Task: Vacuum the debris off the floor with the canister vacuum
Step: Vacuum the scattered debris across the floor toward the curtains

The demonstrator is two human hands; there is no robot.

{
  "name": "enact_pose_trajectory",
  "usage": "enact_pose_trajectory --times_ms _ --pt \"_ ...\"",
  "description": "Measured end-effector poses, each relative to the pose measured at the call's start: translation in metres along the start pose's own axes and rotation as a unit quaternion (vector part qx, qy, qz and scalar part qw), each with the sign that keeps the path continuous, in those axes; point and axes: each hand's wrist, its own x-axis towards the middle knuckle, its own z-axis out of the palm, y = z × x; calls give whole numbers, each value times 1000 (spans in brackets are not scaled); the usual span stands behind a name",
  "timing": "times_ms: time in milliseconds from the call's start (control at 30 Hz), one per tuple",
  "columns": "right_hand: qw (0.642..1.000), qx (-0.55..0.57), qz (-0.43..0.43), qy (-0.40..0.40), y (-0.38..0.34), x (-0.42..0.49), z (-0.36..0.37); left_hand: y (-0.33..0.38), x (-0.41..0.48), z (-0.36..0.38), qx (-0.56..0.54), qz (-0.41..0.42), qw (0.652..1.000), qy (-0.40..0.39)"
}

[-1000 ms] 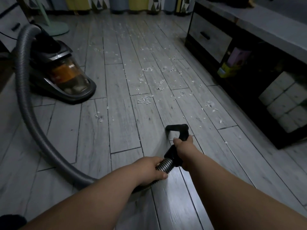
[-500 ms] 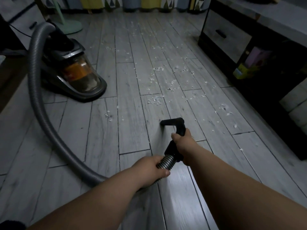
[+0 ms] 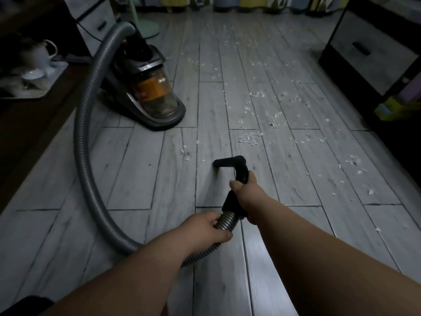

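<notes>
A person's right hand (image 3: pixel 245 197) grips the black wand handle (image 3: pixel 241 173), fingers curled round it. The left hand (image 3: pixel 205 229) holds the ribbed grey hose (image 3: pixel 80 137) just behind, fingers wrapped round it. White debris (image 3: pixel 250 137) lies scattered on the plank floor (image 3: pixel 145 169) ahead and to the right of the nozzle. The canister vacuum (image 3: pixel 150 87) sits farther off, to the left.

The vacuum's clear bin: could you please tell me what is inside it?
Through the clear bin an orange part shows in the upper half, with pale, dusty-looking matter below it. The dark vacuum body covers whatever lies farther back. Dim light hides detail.
</notes>
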Motion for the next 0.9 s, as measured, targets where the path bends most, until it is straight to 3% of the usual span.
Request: enact_pose_trajectory --times_ms 900 --pt "997 -52 -29 -48 -38 13 81 -32 -17 -53 -92 -22 993 73"
